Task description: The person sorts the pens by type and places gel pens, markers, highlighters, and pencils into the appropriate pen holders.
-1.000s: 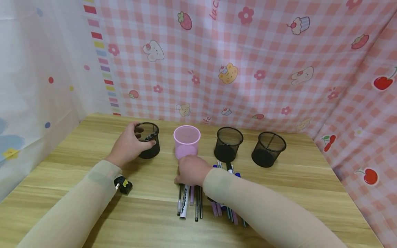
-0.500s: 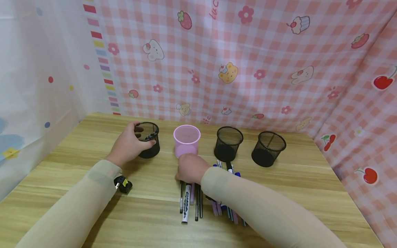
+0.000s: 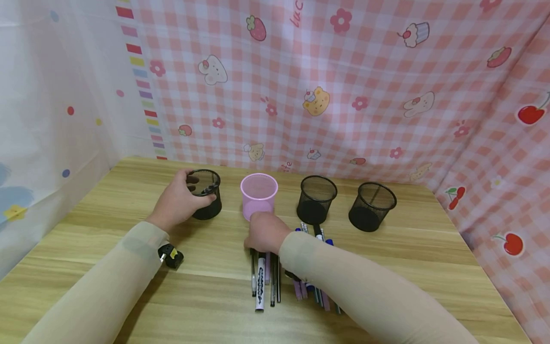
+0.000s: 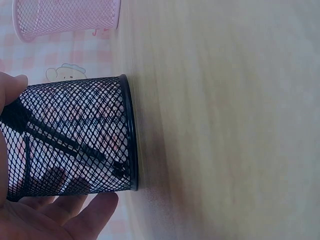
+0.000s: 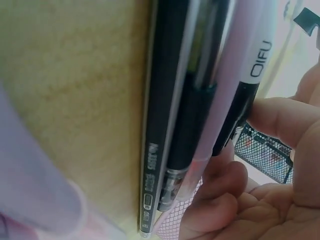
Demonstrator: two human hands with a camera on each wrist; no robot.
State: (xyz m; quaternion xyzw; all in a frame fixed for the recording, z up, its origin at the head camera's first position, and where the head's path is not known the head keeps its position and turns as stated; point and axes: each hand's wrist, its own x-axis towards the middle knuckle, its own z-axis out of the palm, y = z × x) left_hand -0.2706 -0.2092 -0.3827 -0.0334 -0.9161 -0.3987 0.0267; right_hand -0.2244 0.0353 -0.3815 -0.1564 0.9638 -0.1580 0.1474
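Observation:
My left hand (image 3: 174,203) grips the leftmost black mesh pen holder (image 3: 207,210), its thumb and fingers around the sides. A dark pen (image 4: 65,142) leans inside that holder in the left wrist view. In front of the pink mesh pen holder (image 3: 259,193), my right hand (image 3: 267,233) pinches a white marker (image 3: 260,284) by its black cap end. Against the marker lie a clear-barrelled pen (image 3: 253,282), a pinkish-purple pen (image 5: 225,95) and a black pencil (image 5: 162,100). The right wrist view shows thumb and fingers at the marker's cap; the hand hides the far pen ends in the head view.
Two more black mesh pen holders (image 3: 317,200) (image 3: 371,208) stand to the right. Several pens and markers (image 3: 320,291) lie partly beneath my right forearm. A small black wrist device (image 3: 171,256) sits by my left cuff. Curtains (image 3: 301,95) border the wooden table (image 3: 206,306).
The white marker has slid slightly toward me and right, turning more upright in view, and the clear-barrelled pen has shifted right. My right hand moved slightly up and right; my left hand stayed put.

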